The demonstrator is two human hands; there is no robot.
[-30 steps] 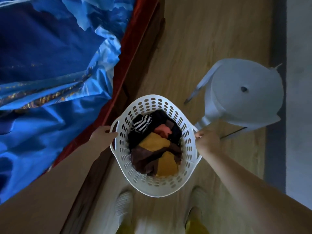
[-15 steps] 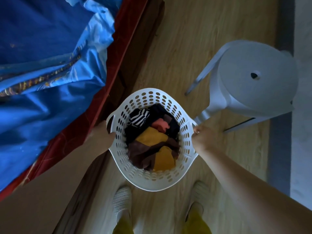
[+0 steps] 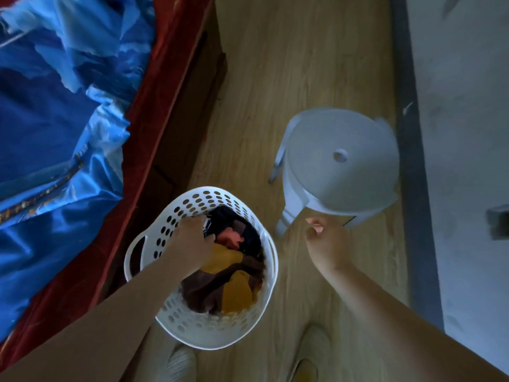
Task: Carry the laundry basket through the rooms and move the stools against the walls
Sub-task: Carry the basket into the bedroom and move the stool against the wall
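The white perforated laundry basket (image 3: 209, 330) sits low over the wooden floor beside the bed, with dark, yellow and pink clothes (image 3: 234, 288) inside. My left hand (image 3: 192, 238) reaches into the basket and its fingers curl into the dark striped garment at the top of the pile. Neither hand holds the basket's handles. My right hand (image 3: 327, 244) hangs free to the right of the basket with loosely curled fingers and nothing in it, just short of the near edge of the white round plastic stool (image 3: 341, 161). The stool stands close to the grey skirting of the right wall.
A bed with a shiny blue cover (image 3: 55, 139) and red sheet on a wooden frame (image 3: 190, 111) fills the left side. The white wall (image 3: 462, 133) with grey skirting runs along the right. A strip of wooden floor lies between them. My shoes (image 3: 179, 365) show at the bottom.
Both hands have let go of the basket handles. The left hand went into the clothes, and the right hand moved off to the right toward the stool. The basket now sits lower and further left.
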